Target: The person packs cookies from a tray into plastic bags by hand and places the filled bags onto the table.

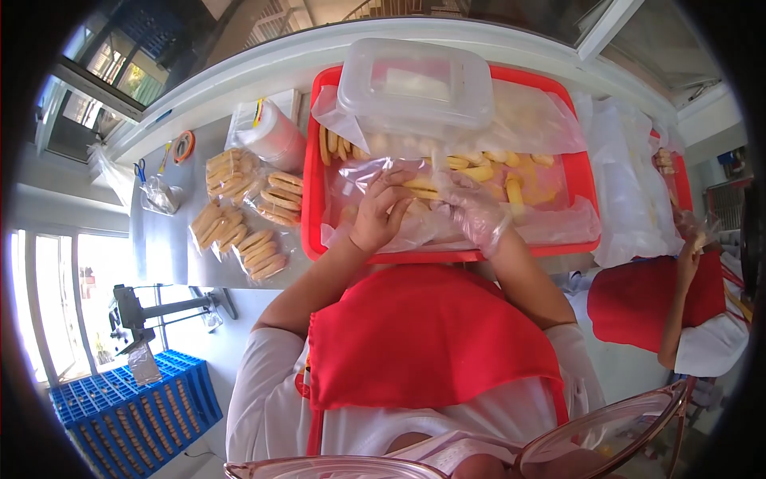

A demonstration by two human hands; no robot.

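Note:
My left hand (381, 209) is bare and closed on a clear plastic bag (356, 177), over the front part of a red tray (313, 215). My right hand (475, 214), in a clear plastic glove, grips long yellow finger-shaped biscuits (421, 188) at the mouth of the bag. How many it holds is hidden by the fingers. More loose finger biscuits (515, 190) lie in the tray behind and right of my hands, on clear plastic sheeting (558, 219). A translucent plastic container (415, 84) rests across the tray's back edge.
Several bagged bundles of biscuits (225, 227) lie left of the tray, beside a roll of plastic bags (274, 134). Tape (183, 147) and scissors (140, 169) are farther left. At the right, a co-worker in a red apron (638, 307) stands near another red tray (680, 180). Blue crates (144, 407) stand below left.

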